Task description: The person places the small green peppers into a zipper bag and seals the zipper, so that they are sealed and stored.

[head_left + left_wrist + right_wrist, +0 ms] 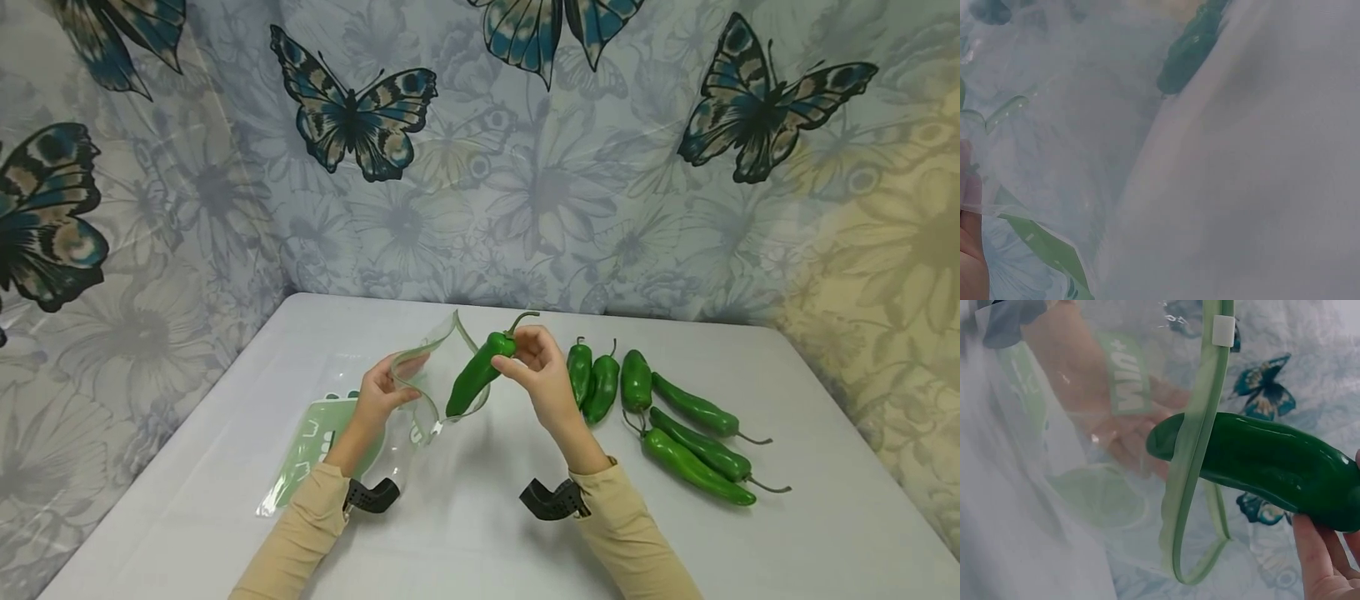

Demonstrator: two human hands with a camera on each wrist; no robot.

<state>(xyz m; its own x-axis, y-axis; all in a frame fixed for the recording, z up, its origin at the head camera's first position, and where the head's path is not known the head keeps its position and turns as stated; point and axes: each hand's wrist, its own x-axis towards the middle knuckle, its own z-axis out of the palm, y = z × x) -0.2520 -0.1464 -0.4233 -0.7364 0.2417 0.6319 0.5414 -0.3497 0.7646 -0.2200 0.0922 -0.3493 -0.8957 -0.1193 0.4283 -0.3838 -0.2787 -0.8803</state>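
My left hand [381,393] grips one side of a clear slider bag [1224,331] with a green zip edge, its mouth spread wide. Between the thumb and fingers of my right hand [542,373] is a long green chili pepper [474,377], held near its stem end with the curved stem pointing up. The pepper slants down, and in the right wrist view its tip lies past the zip edge [1197,447], inside the bag. Through the plastic, the left wrist view shows a green pepper shape [1188,59]. Only a bit of the left hand shows there.
Several more green chili peppers [636,379] lie on the white table [480,533] at the right, beyond and beside the right hand. A flat clear bag with a green print [307,442] lies at the left, partly under the left forearm. Butterfly-patterned cloth [547,208] hangs behind.
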